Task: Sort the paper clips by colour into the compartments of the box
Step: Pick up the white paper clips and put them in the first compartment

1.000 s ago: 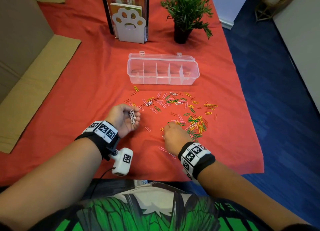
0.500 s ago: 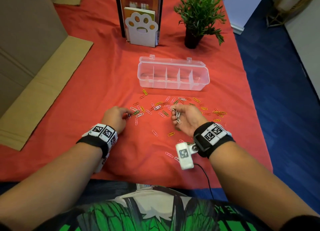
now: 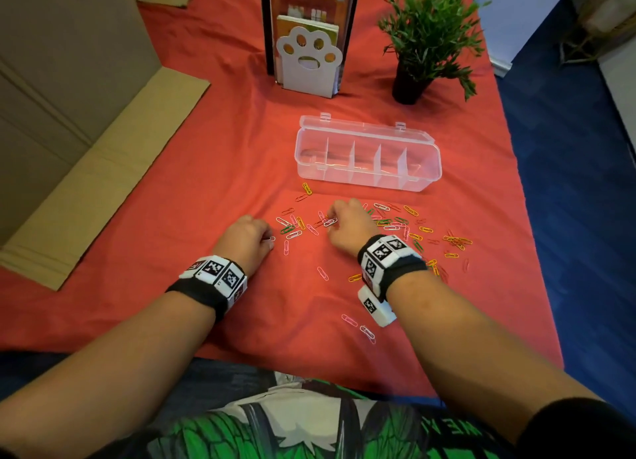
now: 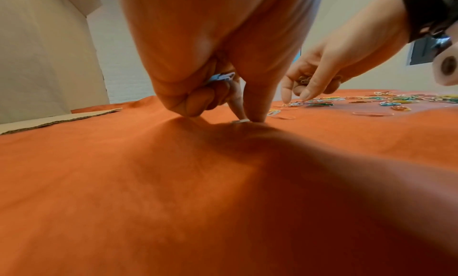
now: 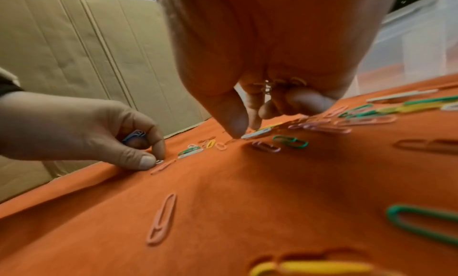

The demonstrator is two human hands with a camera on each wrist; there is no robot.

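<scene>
Paper clips (image 3: pixel 395 222) in white, pink, green, yellow and red lie scattered on the red cloth in front of a clear box (image 3: pixel 364 180) with several compartments and its lid open. My left hand (image 3: pixel 270 240) keeps a bunch of white clips (image 4: pixel 220 77) in its curled fingers, while its thumb and forefinger pinch a white clip (image 4: pixel 241 121) on the cloth. My right hand (image 3: pixel 330 221), palm down, also holds several clips (image 5: pixel 272 84) and pinches a white clip (image 5: pixel 256 133) at the left part of the scatter.
A paw-shaped bookend with books (image 3: pixel 308 62) and a potted plant (image 3: pixel 426 42) stand behind the box. Cardboard (image 3: pixel 86 148) lies along the left. The table's right edge (image 3: pixel 537 252) drops to blue floor. More clips (image 3: pixel 358 326) lie near my right wrist.
My right hand has turned from palm up to palm down and gone to the clips on the cloth. My left hand, palm up a second ago, is down pinching a clip.
</scene>
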